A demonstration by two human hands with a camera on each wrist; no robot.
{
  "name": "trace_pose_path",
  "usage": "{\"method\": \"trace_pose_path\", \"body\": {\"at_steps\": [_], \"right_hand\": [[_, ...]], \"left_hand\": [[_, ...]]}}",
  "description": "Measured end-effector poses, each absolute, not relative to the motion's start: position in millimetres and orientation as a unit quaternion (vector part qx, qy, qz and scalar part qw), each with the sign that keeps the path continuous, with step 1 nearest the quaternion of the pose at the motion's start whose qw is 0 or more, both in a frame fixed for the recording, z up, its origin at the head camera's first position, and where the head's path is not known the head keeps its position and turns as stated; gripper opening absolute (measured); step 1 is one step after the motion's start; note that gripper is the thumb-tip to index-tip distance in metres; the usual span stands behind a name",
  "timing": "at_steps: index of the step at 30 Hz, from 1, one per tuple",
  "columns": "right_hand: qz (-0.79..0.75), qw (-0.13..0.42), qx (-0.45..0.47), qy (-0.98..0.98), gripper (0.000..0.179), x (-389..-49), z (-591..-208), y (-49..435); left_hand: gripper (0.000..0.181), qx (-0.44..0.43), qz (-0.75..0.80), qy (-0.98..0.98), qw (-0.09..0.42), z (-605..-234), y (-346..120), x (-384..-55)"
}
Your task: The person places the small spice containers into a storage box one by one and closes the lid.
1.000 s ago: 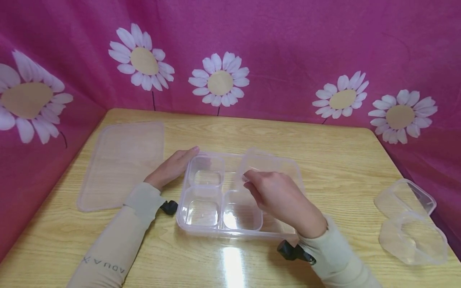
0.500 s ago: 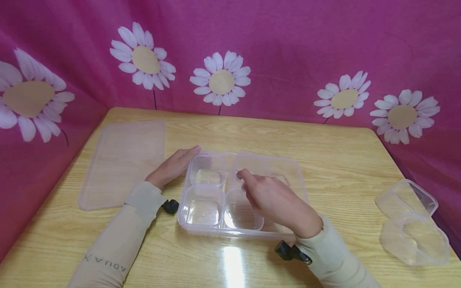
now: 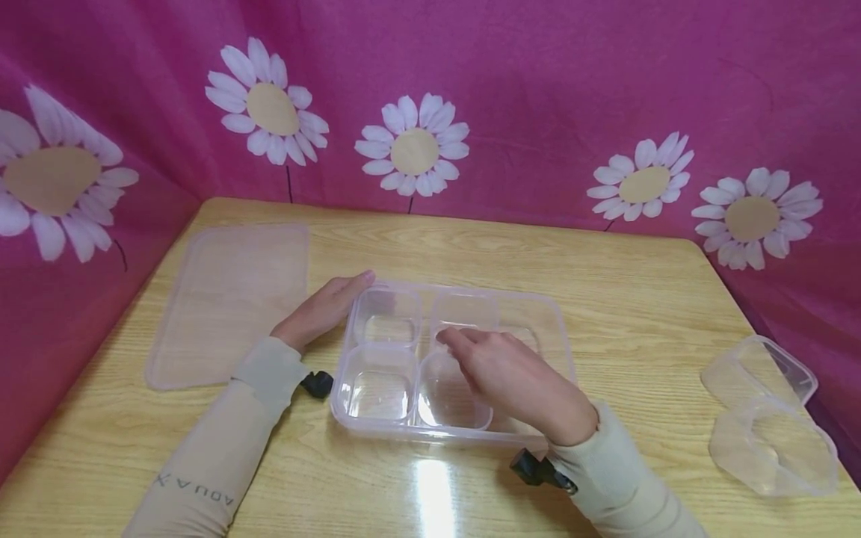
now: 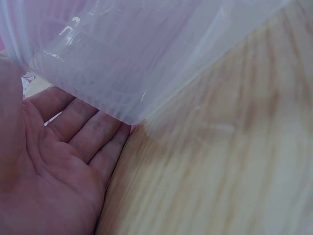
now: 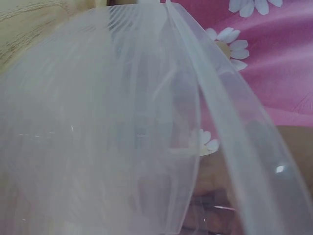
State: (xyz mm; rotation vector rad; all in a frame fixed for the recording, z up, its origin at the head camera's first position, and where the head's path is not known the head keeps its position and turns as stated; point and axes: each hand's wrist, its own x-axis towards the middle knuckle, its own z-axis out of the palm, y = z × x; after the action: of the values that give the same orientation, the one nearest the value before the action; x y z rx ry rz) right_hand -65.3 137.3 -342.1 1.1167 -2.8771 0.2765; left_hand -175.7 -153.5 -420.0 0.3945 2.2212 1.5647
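Observation:
A clear plastic box [image 3: 531,433] lies on the table with several small clear containers inside it. My left hand [image 3: 323,310] rests against its left side, fingers extended toward the back corner; in the left wrist view the palm faces the box wall [image 4: 137,63]. Over the box, my right hand [image 3: 514,373] has its index fingertip at the front rim of the small container [image 3: 466,308] in the back middle. That container stands level in the box. The right thumb is hidden beneath the hand, and clear plastic [image 5: 98,127] covers most of the right wrist view.
A flat translucent lid [image 3: 235,299] lies on the wooden table [image 3: 592,276] at left. Two more clear containers rest near the right edge, one tipped toward the back [image 3: 756,370] and one in front [image 3: 773,448]. A pink flowered cloth [image 3: 511,90] hangs behind.
The back-middle container was tilted in my right hand's fingers; it has gone down level into the box. My right hand has shifted slightly left and lower. The left hand stays in place.

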Motion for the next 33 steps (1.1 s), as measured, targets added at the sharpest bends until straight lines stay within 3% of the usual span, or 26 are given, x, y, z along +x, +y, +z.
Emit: {"method": "trace_pose_path", "body": {"at_steps": [5, 18, 27, 33], "right_hand": [[0.074, 0.038, 0.362, -0.928, 0.047, -64, -342, 132], [0.062, 0.08, 0.38, -0.92, 0.036, -68, -350, 123], [0.059, 0.012, 0.336, -0.94, 0.042, -64, -347, 123], [0.053, -0.002, 0.334, -0.941, 0.037, -63, -347, 124]], "left_hand": [[0.067, 0.14, 0.562, 0.791, 0.197, -420, -156, -175], [0.07, 0.125, 0.554, 0.8, 0.196, -420, -155, -173], [0.068, 0.134, 0.557, 0.797, 0.192, -420, -154, -176], [0.067, 0.137, 0.551, 0.8, 0.192, -419, -152, -176]]}}
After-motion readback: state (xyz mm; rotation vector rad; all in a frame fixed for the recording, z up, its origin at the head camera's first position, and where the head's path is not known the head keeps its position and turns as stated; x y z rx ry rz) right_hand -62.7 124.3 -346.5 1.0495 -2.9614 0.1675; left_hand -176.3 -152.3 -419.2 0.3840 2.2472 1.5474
